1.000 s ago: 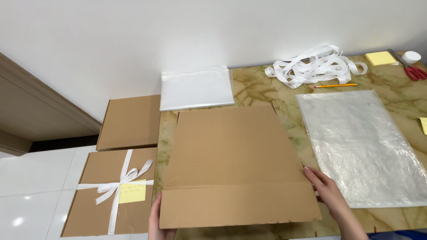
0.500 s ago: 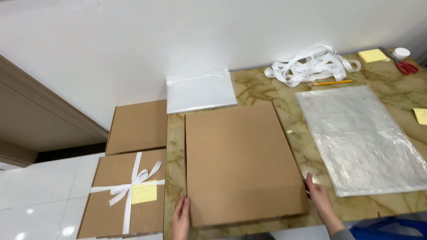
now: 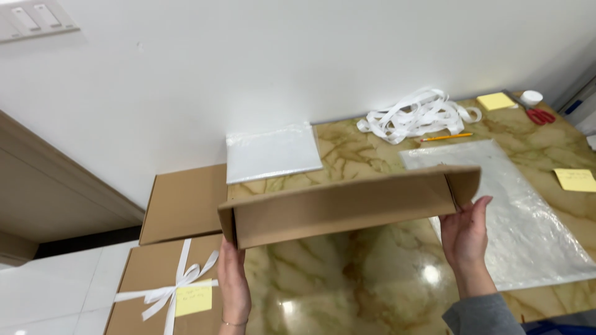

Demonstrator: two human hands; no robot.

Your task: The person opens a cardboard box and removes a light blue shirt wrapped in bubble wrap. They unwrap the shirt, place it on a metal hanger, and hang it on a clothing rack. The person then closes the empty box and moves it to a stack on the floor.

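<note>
Now both hands are gripping the flat cardboard box [image 3: 347,205] above the marble surface [image 3: 347,291], its long axis running nine to three: left hand [image 3: 234,282] clasping the nine o'clock end, right hand [image 3: 465,232] the three o'clock end.

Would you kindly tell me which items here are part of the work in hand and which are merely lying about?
In hand:
flat cardboard box, held up by the left hand and right hand

Lying about:
ribbon-tied box
plain box
white ribbon pile
clear plastic bag
pencil
scissors
sticky notes
</note>
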